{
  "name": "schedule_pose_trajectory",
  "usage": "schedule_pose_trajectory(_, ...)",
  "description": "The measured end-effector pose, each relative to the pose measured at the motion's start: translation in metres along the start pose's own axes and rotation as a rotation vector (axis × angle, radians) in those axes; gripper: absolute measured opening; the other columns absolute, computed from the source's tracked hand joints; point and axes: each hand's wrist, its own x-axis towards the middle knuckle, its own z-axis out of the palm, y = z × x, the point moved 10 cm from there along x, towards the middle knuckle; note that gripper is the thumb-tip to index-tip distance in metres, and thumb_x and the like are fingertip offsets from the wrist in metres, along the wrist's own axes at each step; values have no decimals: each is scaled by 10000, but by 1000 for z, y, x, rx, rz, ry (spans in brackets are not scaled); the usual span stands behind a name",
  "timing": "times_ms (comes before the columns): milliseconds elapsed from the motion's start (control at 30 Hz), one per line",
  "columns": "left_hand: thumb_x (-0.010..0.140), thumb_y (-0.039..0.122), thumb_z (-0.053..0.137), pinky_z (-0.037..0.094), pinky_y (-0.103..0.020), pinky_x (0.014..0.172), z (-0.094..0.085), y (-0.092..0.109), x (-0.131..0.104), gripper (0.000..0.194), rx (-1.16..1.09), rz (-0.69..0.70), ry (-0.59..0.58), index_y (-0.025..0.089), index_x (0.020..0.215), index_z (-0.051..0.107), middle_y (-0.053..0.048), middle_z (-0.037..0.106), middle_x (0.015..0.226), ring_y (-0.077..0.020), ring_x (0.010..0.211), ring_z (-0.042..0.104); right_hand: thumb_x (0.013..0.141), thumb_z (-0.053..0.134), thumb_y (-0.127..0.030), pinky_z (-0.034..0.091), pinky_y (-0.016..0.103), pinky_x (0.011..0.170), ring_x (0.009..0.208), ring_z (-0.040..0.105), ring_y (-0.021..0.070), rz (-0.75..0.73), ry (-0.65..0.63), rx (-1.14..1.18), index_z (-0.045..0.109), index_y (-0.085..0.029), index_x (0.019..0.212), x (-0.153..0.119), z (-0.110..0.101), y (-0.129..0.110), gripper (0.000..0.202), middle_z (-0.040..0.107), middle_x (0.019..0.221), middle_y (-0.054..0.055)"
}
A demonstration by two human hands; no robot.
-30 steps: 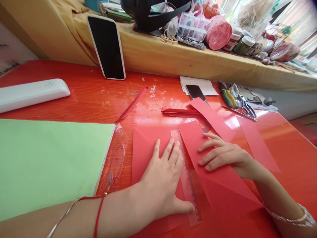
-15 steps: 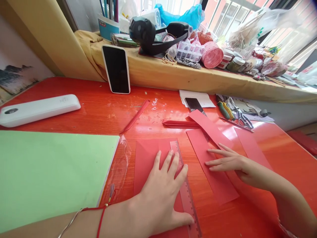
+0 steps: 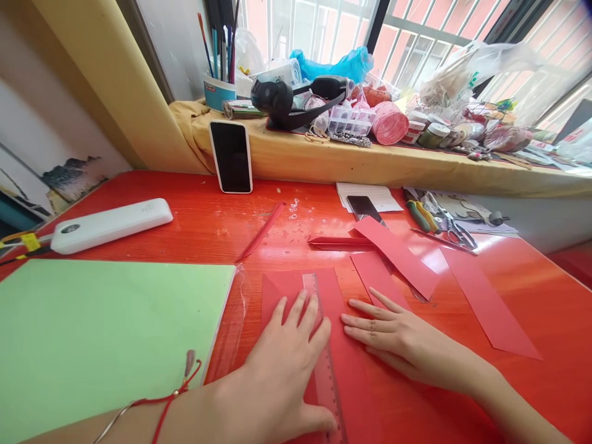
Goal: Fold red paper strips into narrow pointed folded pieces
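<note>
A clear ruler (image 3: 329, 388) lies lengthwise on a sheet of red paper (image 3: 340, 336). My left hand (image 3: 289, 364) rests over the ruler and the paper with its fingers spread, the thumb on the ruler's lower part. Flat and with fingers stretched out, my right hand (image 3: 398, 336) touches the right side of the sheet and partly covers a red strip (image 3: 377, 277) beside it. Another red strip (image 3: 398, 256) crosses behind, and one more (image 3: 490, 302) lies farther right. Two narrow folded red pieces (image 3: 263, 231) are beyond the sheet.
Green paper (image 3: 111, 327) covers the left front, with a white device (image 3: 113, 225) behind it. A phone (image 3: 231, 157) leans against the cluttered sill. Pliers (image 3: 423, 216), scissors (image 3: 456, 231) and a second phone (image 3: 366, 209) lie at the back right.
The ruler and my left hand have shifted left across the red sheet. My right hand has moved left from the strips to the sheet's right side. The head view has tilted up slightly.
</note>
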Motion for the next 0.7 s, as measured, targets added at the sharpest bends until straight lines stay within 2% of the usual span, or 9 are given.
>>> schedule_pose_trajectory(100,716,611,798,235,-658,1154,-1,-14,-12,1044,-6,-49,-51,116,1528,368,-236,135,1591,-461,1472,113,1010,499,-176,134,502,1239,1460,319,228,-21,44,-20,507,-258,1463,-2,-4,2,460,573,1441,21)
schedule_pose_trajectory(200,693,623,810,227,-643,1166,-2,-25,-20,1048,-41,-55,-16,151,1524,380,-201,116,1595,-438,1478,92,998,514,-166,177,521,1234,1436,387,235,-50,76,-28,570,-255,1408,-3,-8,1,423,637,1376,23)
schedule_pose_trajectory(300,671,666,806,210,-605,1189,0,-33,-24,1142,-84,-40,26,130,1549,311,-191,85,1600,-415,1485,86,1012,490,-195,295,523,1201,1371,495,236,-22,117,-26,633,-266,1327,4,-14,5,354,693,1303,17)
schedule_pose_trajectory(433,678,680,794,193,-566,1208,6,-39,-28,1197,-119,-38,39,121,1570,224,-174,44,1602,-393,1490,74,1008,455,-250,486,486,1059,1288,564,282,161,193,-23,553,-218,1414,30,-27,26,418,604,1406,113)
schedule_pose_trajectory(533,708,688,763,179,-570,1208,14,-42,-30,1166,-115,-57,10,115,1568,222,-182,37,1595,-400,1486,77,954,550,-303,491,506,1037,1340,500,341,254,202,-12,435,-178,1502,58,-32,39,573,502,1487,174)
schedule_pose_trajectory(600,722,701,743,167,-576,1208,15,-41,-30,1142,-96,-45,35,115,1564,242,-186,58,1594,-405,1485,88,892,646,-348,493,525,1020,1320,502,365,288,195,5,390,-174,1524,74,-34,44,704,523,1446,191)
schedule_pose_trajectory(700,729,719,725,186,-557,1214,11,-37,-31,1105,-52,-7,114,125,1554,292,-182,117,1596,-400,1486,137,790,754,-384,499,542,978,1206,562,377,340,168,51,484,-180,1452,89,-34,50,744,609,1283,179)
